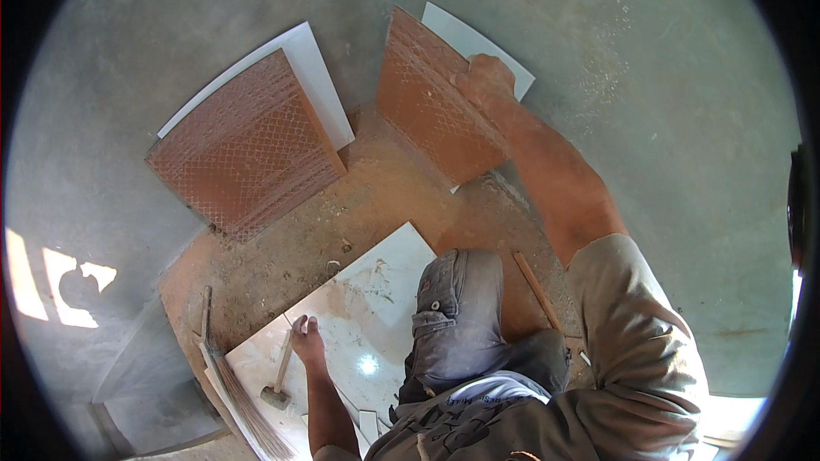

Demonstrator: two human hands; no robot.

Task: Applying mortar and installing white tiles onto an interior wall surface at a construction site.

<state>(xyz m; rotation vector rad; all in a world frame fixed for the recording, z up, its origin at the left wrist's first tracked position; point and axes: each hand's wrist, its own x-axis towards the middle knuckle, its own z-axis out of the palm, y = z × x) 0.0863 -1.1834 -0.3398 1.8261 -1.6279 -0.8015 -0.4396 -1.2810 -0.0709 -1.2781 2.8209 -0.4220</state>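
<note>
My right hand reaches forward to the far wall, its fingers closed over the upper edge of a tile with a brown ribbed back. Behind that one, a white tile leans on the wall. Low on the left, my left hand hovers over the pale floor tiles, fingers loosely curled and apart, with nothing visible in them. Beside it lies a mallet, its wooden handle running up close to the fingers. Whether hand and handle touch is hard to tell.
Another brown-backed tile leans at the left with a white tile behind it. A straw broom lies at lower left. A thin brown strip lies right of my knee. Bare rough floor borders the pale floor tiles.
</note>
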